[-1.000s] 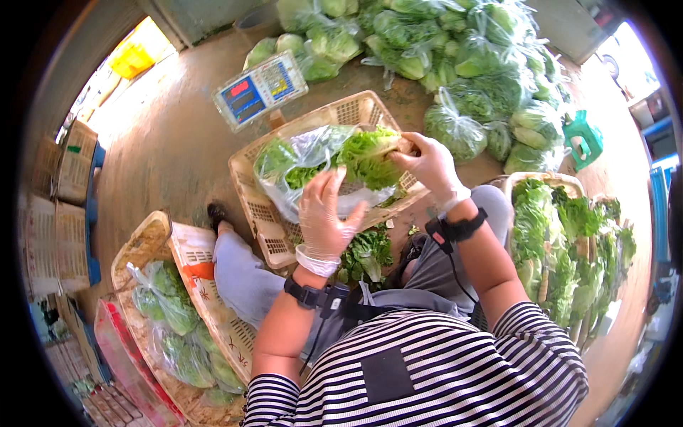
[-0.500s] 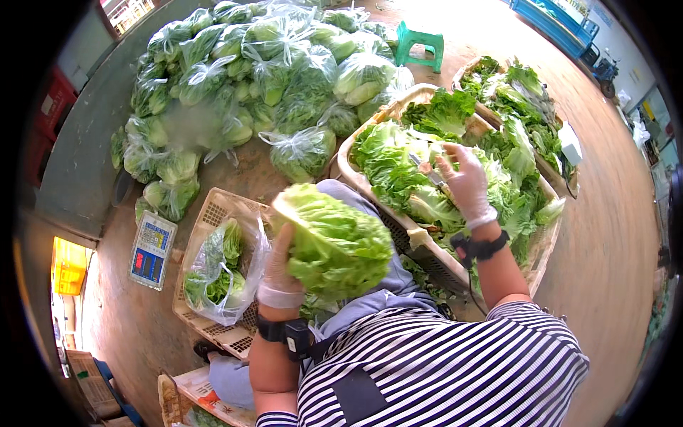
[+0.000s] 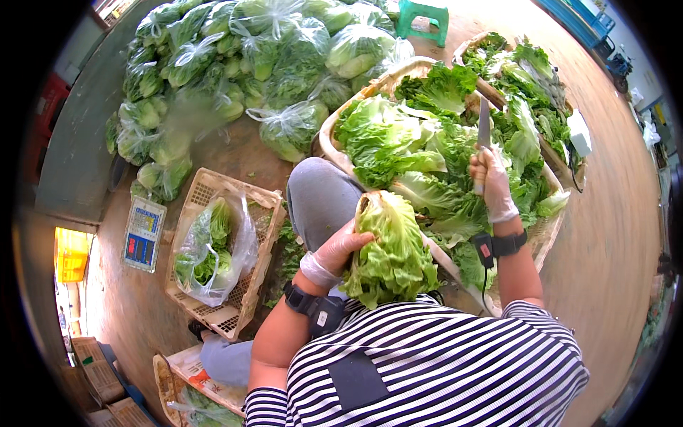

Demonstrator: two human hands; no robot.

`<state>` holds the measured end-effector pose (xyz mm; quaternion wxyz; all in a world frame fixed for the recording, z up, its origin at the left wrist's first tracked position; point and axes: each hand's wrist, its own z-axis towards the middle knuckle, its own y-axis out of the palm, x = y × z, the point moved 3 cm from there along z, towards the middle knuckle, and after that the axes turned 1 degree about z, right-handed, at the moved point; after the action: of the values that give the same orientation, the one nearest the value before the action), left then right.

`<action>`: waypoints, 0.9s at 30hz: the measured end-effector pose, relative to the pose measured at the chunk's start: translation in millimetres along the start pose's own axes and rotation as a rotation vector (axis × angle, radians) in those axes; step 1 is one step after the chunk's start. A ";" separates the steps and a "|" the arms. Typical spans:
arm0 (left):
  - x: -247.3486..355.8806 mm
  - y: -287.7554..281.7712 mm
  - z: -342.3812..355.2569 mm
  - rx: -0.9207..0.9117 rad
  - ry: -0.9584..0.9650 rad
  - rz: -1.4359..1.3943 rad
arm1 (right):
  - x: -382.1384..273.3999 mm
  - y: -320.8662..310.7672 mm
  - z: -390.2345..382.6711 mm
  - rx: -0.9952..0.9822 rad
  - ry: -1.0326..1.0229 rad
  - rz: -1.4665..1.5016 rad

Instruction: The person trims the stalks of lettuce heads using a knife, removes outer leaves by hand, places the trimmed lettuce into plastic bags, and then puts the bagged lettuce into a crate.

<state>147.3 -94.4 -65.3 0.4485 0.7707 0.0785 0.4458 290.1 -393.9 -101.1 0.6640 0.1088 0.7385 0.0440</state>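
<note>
My gloved left hand [image 3: 340,249] grips a head of lettuce [image 3: 395,252] by its side, close to my body, with the cut stem end tilted up and away from me. In my gloved right hand [image 3: 493,181] is a knife [image 3: 484,132], held upright by its handle, its blade pointing away from me. Beneath that hand lies a long crate [image 3: 333,135] heaped with loose lettuce leaves [image 3: 398,139]. The knife and the lettuce head are well apart.
A plastic crate [image 3: 267,270] to the left holds a clear bag [image 3: 245,260] of lettuce. Beside it lies a digital scale [image 3: 144,235]. Bagged vegetables [image 3: 284,71] are piled at the back, near a green stool [image 3: 423,21]. Another leaf-filled crate [image 3: 462,50] stands far right.
The lettuce head has come down and right, toward my body, and its stem end has turned upward. My right hand has moved slightly right, lifting the knife upright out of the leaves.
</note>
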 end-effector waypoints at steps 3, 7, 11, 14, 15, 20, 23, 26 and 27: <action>0.1 8.2 13.7 -0.070 -0.027 0.023 | -22.8 8.3 -32.8 -0.083 0.073 -0.146; 18.8 27.0 40.6 -0.002 0.057 0.263 | -65.5 37.8 -74.9 -0.186 -0.181 -0.662; 37.4 28.6 59.7 0.197 0.154 0.617 | -88.4 56.6 -77.7 -0.350 -0.644 -0.868; 41.7 25.4 68.8 0.350 0.204 0.870 | -85.7 64.3 -78.8 -0.354 -0.786 -0.975; 42.8 26.3 71.7 0.390 0.218 0.996 | -86.7 67.9 -80.2 -0.329 -0.789 -0.998; 42.7 31.5 79.8 0.537 0.222 1.371 | -71.7 69.8 -73.9 -0.317 -0.782 -1.206; 40.6 31.4 84.2 0.520 0.265 1.384 | -68.6 68.7 -75.4 -0.254 -0.817 -1.188; 39.4 34.0 89.1 0.501 0.320 1.422 | -67.9 67.7 -78.4 -0.255 -0.770 -1.223; 39.1 35.5 90.5 0.506 0.338 1.461 | -66.5 65.9 -77.5 -0.249 -0.773 -1.214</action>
<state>229.1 -151.0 -32.2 -0.1647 0.6276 -0.2813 0.7070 226.4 -338.2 -13.8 0.7923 -0.3884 0.3709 -0.2896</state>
